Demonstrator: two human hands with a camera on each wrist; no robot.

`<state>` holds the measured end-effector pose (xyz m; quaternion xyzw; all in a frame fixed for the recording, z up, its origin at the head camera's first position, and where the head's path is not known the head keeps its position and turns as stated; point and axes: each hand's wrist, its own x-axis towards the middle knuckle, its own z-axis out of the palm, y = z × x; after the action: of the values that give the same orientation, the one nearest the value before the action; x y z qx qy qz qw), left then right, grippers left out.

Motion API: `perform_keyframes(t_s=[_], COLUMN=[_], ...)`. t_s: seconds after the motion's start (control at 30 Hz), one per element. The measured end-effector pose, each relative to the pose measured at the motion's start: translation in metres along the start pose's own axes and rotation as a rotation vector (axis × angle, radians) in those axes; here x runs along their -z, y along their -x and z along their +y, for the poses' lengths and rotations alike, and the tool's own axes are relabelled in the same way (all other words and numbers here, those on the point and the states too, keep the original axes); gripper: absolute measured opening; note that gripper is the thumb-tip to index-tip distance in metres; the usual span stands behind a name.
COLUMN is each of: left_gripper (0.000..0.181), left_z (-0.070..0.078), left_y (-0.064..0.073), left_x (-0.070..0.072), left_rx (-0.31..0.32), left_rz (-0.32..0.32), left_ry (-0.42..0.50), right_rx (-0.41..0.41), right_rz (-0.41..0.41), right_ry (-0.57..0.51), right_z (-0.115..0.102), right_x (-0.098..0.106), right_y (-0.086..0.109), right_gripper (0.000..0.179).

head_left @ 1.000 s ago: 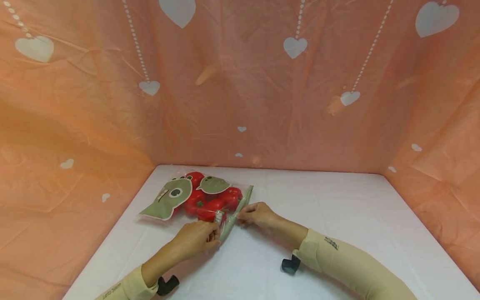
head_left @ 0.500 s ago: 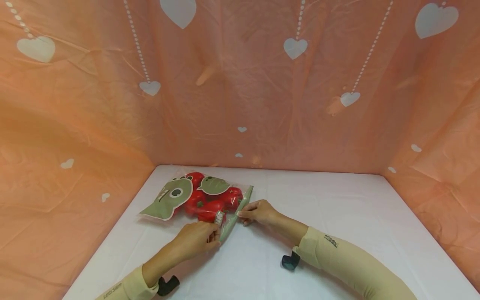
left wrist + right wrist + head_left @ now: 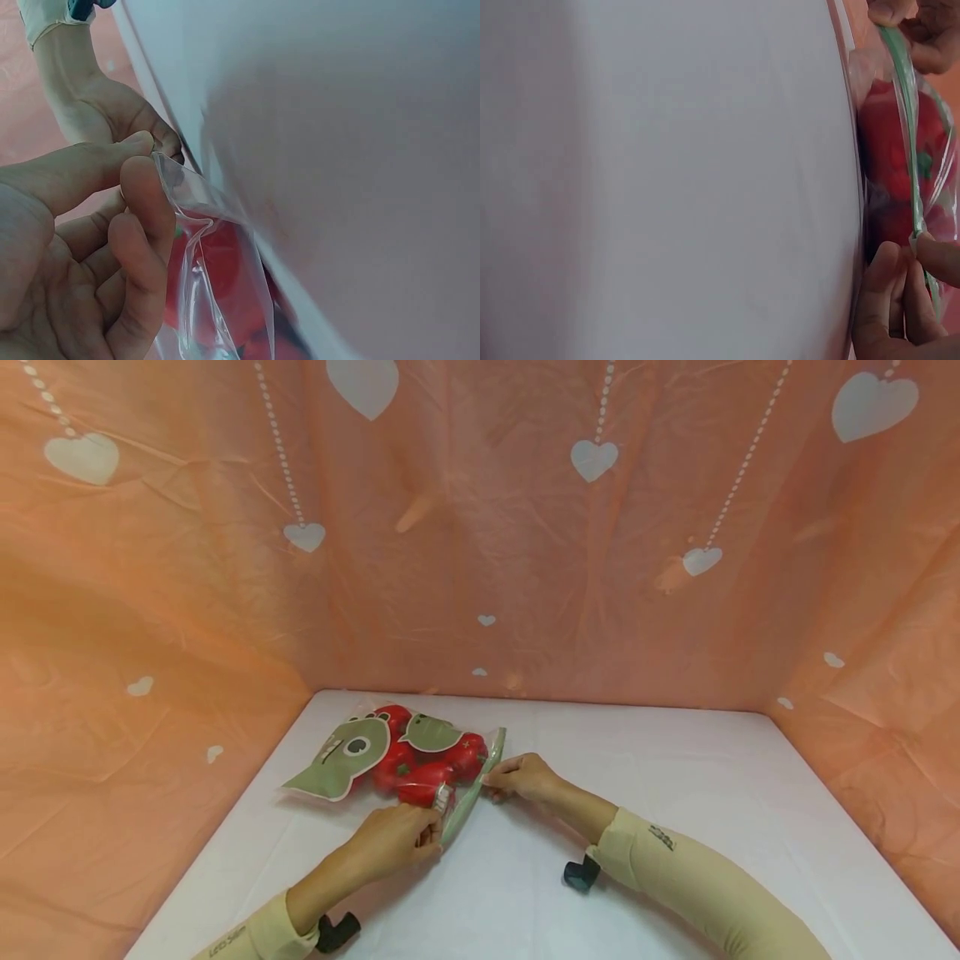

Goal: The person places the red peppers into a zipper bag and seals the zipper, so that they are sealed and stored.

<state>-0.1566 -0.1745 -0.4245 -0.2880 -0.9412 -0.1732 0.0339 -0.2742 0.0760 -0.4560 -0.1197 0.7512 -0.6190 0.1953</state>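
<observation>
A clear zip bag [image 3: 330,777] with green cartoon prints lies at the far left of the table, filled with several red bell peppers [image 3: 423,782]. Its opening edge carries a green zip strip [image 3: 905,97] and faces the person. My left hand [image 3: 393,842] pinches the near corner of this edge between thumb and forefinger. Farther along the strip, my right hand [image 3: 525,778] pinches a small pale slider [image 3: 914,240] between thumb and fingers. Clear film [image 3: 217,195] stretches from the left fingertips over the peppers in the left wrist view.
White cloth covers the table [image 3: 637,777]. An orange curtain [image 3: 540,568] with white hearts encloses the back and both sides. Each wrist carries a dark camera mount, one at the left wrist [image 3: 337,932] and one at the right [image 3: 581,874].
My right hand has moved a little along the zip strip, away from the person. The left hand stays at the near corner, and the bag's opening edge has shifted slightly.
</observation>
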Motion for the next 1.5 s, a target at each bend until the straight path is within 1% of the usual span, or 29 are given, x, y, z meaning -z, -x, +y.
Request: perform_keyframes(t_s=[0.1,0.23,0.47,0.6,0.9,1.03,1.17,1.3,1.4,1.5], left_gripper=[0.027,0.027,0.030,0.028,0.028,0.029,0.029,0.029,0.029,0.029], left_z=[0.001,0.002,0.001,0.001,0.000,-0.001,-0.001,-0.002,-0.003,-0.003], left_y=[0.000,0.001,0.001,0.001,-0.001,-0.002,-0.003,-0.004,-0.005,-0.006], left_x=[0.000,0.000,0.000,0.001,0.001,0.000,0.000,0.000,-0.001,-0.002], left_rx=[-0.004,-0.004,-0.004,0.000,0.016,0.011,-0.009,-0.019,-0.005,0.011], left_rz=[-0.002,-0.014,-0.020,-0.027,-0.050,-0.050,-0.040,-0.027,-0.032,-0.037], left_ry=[0.003,0.013,0.016,0.027,0.039,0.042,0.037,0.030,0.039,0.045], right_rx=[-0.010,-0.022,0.005,0.008,0.014,-0.003,-0.026,-0.015,-0.010,-0.015], right_rz=[0.025,0.052,0.106,0.132,0.193,0.229,0.272,0.267,0.251,0.237], right_ry=[0.017,0.005,0.013,-0.002,0.021,0.016,-0.002,-0.039,-0.061,-0.057], right_z=[-0.001,-0.001,-0.005,-0.004,-0.003,-0.005,-0.007,-0.007,-0.006,-0.006], right_x=[0.004,0.012,0.027,0.036,0.058,0.067,0.073,0.076,0.077,0.078], right_y=[-0.001,-0.004,-0.008,-0.011,-0.016,-0.015,-0.015,-0.016,-0.015,-0.014], right_gripper=[0.019,0.020,0.021,0.021,0.023,0.025,0.026,0.025,0.025,0.026])
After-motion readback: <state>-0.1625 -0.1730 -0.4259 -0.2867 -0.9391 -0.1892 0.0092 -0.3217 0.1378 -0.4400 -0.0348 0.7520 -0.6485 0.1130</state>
